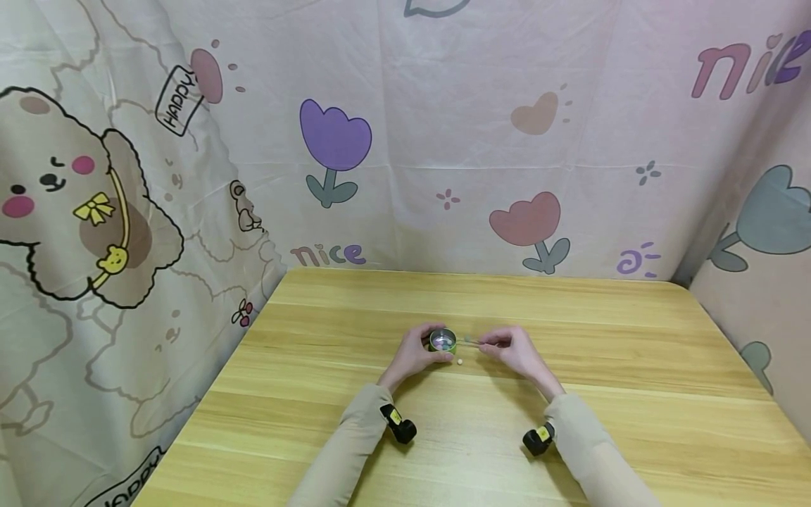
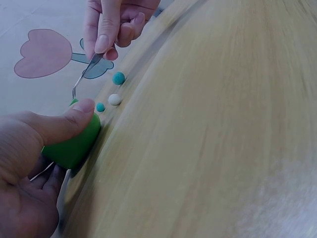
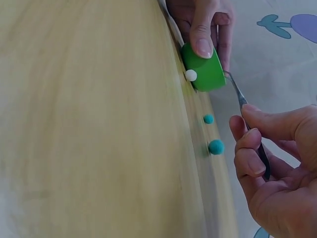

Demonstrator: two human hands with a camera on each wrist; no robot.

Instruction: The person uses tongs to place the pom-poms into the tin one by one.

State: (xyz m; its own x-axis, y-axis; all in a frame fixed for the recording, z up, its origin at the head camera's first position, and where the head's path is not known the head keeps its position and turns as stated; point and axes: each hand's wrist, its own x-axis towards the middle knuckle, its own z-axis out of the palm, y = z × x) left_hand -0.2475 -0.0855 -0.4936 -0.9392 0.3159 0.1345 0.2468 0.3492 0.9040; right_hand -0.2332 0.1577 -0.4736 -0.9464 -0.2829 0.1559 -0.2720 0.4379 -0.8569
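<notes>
My left hand (image 1: 418,355) grips a small round green tin (image 1: 443,341) on the table, thumb on one side and fingers round the other. Its mouth faces up in the head view, and small pale and coloured balls lie inside. Between thumb and fingers, my right hand (image 1: 512,348) pinches bent-tip metal tweezers (image 3: 241,96), whose tips reach the tin's rim. Close beside the tin lie a white ball (image 3: 191,75), a small teal ball (image 3: 208,119) and a larger teal ball (image 3: 216,147). The tweezer tips are partly hidden behind the tin in the right wrist view.
The wood-grain table (image 1: 304,394) stretches around both hands. A printed curtain (image 1: 431,141) hangs along its far edge, and more cloth hangs at the left and right. Each forearm wears a black wrist camera, one at the left cuff (image 1: 400,424).
</notes>
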